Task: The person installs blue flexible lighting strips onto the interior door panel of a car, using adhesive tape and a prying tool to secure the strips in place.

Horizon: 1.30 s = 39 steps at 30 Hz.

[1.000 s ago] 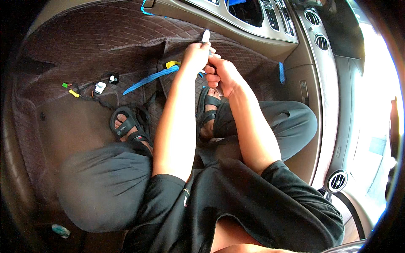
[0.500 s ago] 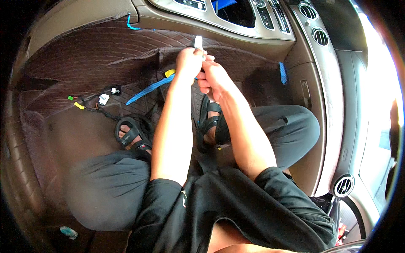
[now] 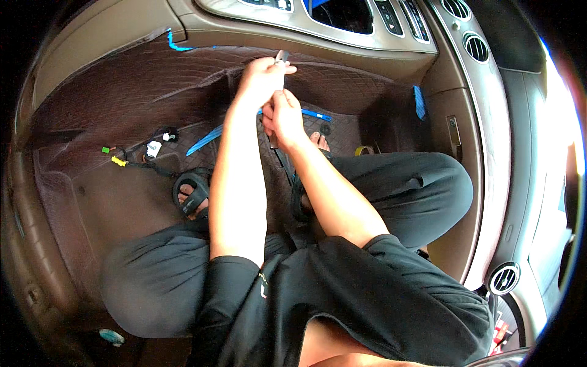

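Over the footwell mat, both of my hands grip a narrow flat silvery strip (image 3: 279, 84). Its grey end pokes out beyond my left hand (image 3: 262, 78), whose fingers close round the upper part. Just below, my right hand (image 3: 284, 120) is closed on the lower part, with a short end showing under its fingers. The exact kind of tool cannot be made out. Behind my hands on the mat lies a long blue strip (image 3: 203, 141), partly covered by my left forearm. A blue piece (image 3: 315, 114) shows right of my right hand.
A dark wiring harness with a white connector (image 3: 153, 148), a yellow connector (image 3: 118, 161) and a green connector (image 3: 106, 150) lies at left. Blue tape (image 3: 419, 102) sticks on the right panel. A yellow ring (image 3: 364, 150) lies by my knee. The centre console (image 3: 293, 30) bounds the far side.
Both hands have shifted slightly left and the strip has turned, now showing its grey side and more length. My right hand has dropped lower, apart from the left. The view has shifted a little.
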Motion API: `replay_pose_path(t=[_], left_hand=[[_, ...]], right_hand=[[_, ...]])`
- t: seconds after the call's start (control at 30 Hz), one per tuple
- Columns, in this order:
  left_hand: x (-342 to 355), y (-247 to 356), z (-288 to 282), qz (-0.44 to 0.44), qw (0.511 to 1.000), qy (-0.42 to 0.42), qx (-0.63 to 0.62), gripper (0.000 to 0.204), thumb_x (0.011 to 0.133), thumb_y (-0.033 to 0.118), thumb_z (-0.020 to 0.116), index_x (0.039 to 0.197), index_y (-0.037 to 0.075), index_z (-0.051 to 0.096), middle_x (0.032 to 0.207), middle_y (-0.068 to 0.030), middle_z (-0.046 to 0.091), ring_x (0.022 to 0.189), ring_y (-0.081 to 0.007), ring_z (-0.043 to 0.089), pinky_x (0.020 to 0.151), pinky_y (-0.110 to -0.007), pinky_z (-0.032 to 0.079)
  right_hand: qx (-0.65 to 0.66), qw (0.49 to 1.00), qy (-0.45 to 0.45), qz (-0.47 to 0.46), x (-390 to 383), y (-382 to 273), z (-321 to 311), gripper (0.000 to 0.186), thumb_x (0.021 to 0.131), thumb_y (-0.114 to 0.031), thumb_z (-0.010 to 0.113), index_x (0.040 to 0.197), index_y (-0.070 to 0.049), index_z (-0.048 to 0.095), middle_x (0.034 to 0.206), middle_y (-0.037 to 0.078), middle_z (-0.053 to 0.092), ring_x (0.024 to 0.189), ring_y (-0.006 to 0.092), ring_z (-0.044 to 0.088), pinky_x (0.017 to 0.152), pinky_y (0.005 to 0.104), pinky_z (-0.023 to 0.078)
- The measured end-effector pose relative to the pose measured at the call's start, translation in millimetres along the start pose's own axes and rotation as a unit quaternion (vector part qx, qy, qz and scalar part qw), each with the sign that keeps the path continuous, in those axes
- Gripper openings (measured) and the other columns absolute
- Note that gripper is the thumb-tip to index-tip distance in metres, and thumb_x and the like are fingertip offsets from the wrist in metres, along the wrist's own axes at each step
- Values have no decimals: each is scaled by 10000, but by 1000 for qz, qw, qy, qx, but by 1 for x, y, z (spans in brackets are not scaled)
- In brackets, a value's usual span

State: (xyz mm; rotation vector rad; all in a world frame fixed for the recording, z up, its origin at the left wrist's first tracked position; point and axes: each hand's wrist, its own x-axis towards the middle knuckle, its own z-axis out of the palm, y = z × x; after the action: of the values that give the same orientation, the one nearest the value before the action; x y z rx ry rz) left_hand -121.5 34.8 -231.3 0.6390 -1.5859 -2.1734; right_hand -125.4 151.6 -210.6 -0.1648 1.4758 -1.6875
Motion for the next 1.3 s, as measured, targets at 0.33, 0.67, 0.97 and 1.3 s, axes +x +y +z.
replay_pose_path(t=[0.33, 0.67, 0.97, 1.3], left_hand=[[0, 8, -8, 22, 998, -28, -45, 308, 987, 132, 539, 1165, -86, 666, 1181, -190, 717, 1116, -228, 686, 1050, -327, 463], [-5, 0, 6, 33, 999, -35, -1, 308, 1031, 176, 543, 1215, -39, 662, 1150, -127, 745, 1109, -149, 644, 1046, -310, 431], [-8, -3, 11, 27, 1000, -12, -2, 329, 1044, 211, 536, 1219, -38, 662, 1125, -118, 753, 1020, -125, 650, 958, -285, 466], [-7, 14, 20, -28, 997, 17, 65, 350, 1068, 272, 485, 1096, -15, 683, 963, -100, 776, 656, -135, 650, 555, -299, 505]], right_hand=[[10, 992, 104, 72, -47, 25, 5, 280, 1071, -345, 426, 910, -123, 487, 580, -38, 398, 403, 101, 343, 354, 285, 265], [24, 993, 65, 97, -34, -27, 1, 284, 1076, -352, 417, 911, -128, 474, 590, -48, 373, 428, 85, 289, 408, 288, 247], [-1, 991, 47, 122, -35, -43, -1, 277, 1074, -343, 399, 899, -140, 467, 592, -73, 352, 426, 64, 262, 393, 264, 210], [-14, 987, 24, 159, -33, -75, 1, 266, 1062, -291, 413, 854, -135, 466, 589, -96, 340, 430, 40, 255, 386, 248, 215]])
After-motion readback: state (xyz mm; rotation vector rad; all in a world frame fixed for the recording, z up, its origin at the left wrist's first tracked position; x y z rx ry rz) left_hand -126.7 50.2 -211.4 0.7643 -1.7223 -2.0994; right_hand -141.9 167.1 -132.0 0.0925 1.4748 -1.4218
